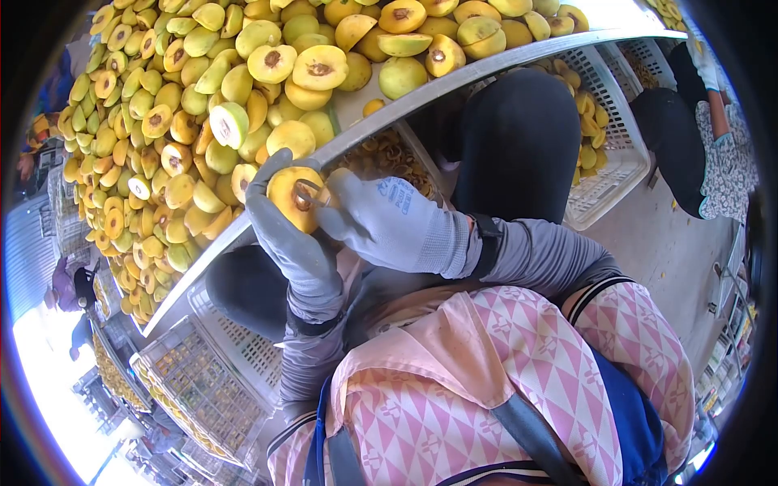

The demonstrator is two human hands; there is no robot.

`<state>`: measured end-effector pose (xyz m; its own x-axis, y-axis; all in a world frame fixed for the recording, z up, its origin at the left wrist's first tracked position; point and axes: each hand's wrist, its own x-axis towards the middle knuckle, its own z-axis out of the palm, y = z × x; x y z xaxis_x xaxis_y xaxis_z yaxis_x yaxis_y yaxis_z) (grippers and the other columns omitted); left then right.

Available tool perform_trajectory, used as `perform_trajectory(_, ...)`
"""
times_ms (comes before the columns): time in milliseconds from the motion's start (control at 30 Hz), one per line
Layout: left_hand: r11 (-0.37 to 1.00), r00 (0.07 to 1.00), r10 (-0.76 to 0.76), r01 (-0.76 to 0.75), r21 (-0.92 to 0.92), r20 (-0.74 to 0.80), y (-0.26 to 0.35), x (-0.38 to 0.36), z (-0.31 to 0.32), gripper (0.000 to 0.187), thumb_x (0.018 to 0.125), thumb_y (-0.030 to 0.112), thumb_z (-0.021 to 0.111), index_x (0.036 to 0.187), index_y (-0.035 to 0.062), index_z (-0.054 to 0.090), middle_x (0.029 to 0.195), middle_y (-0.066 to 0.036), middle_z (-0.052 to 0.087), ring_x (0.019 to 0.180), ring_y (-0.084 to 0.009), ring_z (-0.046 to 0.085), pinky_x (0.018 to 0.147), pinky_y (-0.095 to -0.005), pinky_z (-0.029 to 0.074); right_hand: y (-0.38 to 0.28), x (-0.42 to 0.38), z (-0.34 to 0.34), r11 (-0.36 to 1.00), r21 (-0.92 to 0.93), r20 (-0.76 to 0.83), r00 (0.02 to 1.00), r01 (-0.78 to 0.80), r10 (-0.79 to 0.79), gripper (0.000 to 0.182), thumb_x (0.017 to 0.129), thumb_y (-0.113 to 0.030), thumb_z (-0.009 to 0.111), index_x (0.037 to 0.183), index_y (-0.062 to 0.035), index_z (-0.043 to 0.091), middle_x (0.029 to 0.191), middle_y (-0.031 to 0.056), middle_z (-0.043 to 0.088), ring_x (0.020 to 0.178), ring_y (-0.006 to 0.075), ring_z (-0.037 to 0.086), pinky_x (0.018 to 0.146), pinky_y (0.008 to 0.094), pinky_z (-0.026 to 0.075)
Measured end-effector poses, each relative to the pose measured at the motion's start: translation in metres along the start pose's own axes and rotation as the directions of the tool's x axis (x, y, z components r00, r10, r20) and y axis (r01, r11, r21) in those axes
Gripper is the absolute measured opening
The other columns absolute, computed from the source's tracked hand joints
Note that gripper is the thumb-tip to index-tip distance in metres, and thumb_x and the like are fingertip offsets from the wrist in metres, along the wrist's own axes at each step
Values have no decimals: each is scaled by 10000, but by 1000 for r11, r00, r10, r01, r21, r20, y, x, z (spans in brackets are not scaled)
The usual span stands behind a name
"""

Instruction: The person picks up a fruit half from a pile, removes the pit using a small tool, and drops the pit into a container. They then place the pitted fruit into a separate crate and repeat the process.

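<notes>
A yellow peach half (284, 193) rests cut side up in my left hand (293, 253), which wears a grey-coated glove with the fingers wrapped round the fruit. My right hand (401, 227), gloved the same way, is closed on a small curved metal pitting tool (308, 191). The tool's bent tip touches the middle of the cut face. Its handle is hidden inside my fist. Right behind both hands, a large heap of peach halves (194, 105) covers the metal-edged table (454, 77), many with brown pits showing.
Below the table edge is a container of brownish scraps (385, 158). A white crate (608, 154) with peach halves stands right of my knee. Crates (198, 364) are stacked at lower left. Another person (713, 138) sits at far right.
</notes>
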<state>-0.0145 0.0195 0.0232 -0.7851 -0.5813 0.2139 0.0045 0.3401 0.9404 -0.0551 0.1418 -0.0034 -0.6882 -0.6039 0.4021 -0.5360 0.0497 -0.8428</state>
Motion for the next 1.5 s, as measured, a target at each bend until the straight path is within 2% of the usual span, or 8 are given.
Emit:
perform_trajectory(267, 946, 980, -187, 200, -256, 75, 8, 2, 1, 494, 1059, 355, 327, 1228, -45, 562, 1012, -149, 661, 918, -194, 612, 874, -302, 502, 0, -3, -1, 1000, -25, 19, 1000, -7, 7, 216, 892, -163, 665, 1010, -43, 531, 741, 148, 603, 641, 362, 627, 549, 445, 486)
perform_trajectory(600, 989, 934, -106, 64, 133, 341, -8, 15, -30, 383, 1033, 268, 392, 1130, -52, 579, 1031, -151, 675, 895, -200, 625, 800, -312, 517, 1, -8, -4, 994, -40, -24, 994, 106, -107, 234, 919, -186, 675, 1026, -13, 559, 662, 164, 576, 610, 383, 625, 512, 464, 466)
perform_trajectory(667, 979, 909, -205, 198, 56, 362, 5, 20, -28, 367, 1037, 250, 386, 1144, -40, 584, 1036, -151, 678, 889, -201, 631, 805, -312, 522, 1, -7, 0, 1000, 11, 1, 1000, 10, -10, 232, 932, -196, 665, 1021, -10, 557, 655, 173, 569, 610, 385, 622, 511, 466, 462)
perform_trajectory(733, 790, 808, -462, 563, -245, 366, 24, 24, -18, 357, 1041, 237, 377, 1164, -22, 590, 1042, -151, 682, 882, -201, 638, 819, -312, 527, 1, -7, 0, 996, 43, 36, 997, -73, 71, 212, 929, -184, 659, 1008, -21, 551, 663, 180, 573, 620, 389, 619, 526, 463, 467)
perform_trajectory(833, 897, 946, -317, 323, -301, 71, 17, 9, 3, 380, 1047, 260, 368, 1183, -4, 604, 1032, -146, 690, 872, -193, 647, 832, -312, 533, 1, -5, -3, 989, 59, 78, 988, -136, 131, 174, 913, -152, 657, 981, -44, 540, 694, 181, 585, 652, 392, 620, 564, 455, 483)
perform_trajectory(1033, 986, 968, -151, 163, -43, 201, -10, 10, -12, 461, 1053, 310, 352, 1173, -36, 632, 953, -140, 710, 867, -184, 648, 825, -296, 525, -1, -4, -9, 993, 109, 102, 994, -49, 38, 157, 930, -154, 640, 968, -44, 534, 790, 181, 608, 709, 404, 628, 614, 464, 490)
perform_trajectory(1300, 988, 993, 101, -107, 114, 60, -9, -1, 1, 401, 1027, 268, 428, 1150, -42, 651, 931, -128, 715, 854, -163, 653, 770, -265, 520, 3, -6, -1, 992, 125, 111, 994, -13, -1, 201, 959, -203, 613, 1025, -24, 552, 735, 196, 589, 644, 394, 615, 549, 473, 465)
perform_trajectory(1500, 993, 979, -64, 81, -82, 196, -8, 5, -6, 421, 1009, 311, 472, 1151, -42, 653, 931, -117, 713, 839, -156, 656, 763, -268, 527, -1, -3, -11, 947, 178, 256, 942, -266, 216, 237, 992, -245, 559, 1038, -17, 598, 831, 232, 640, 731, 431, 628, 655, 493, 495)
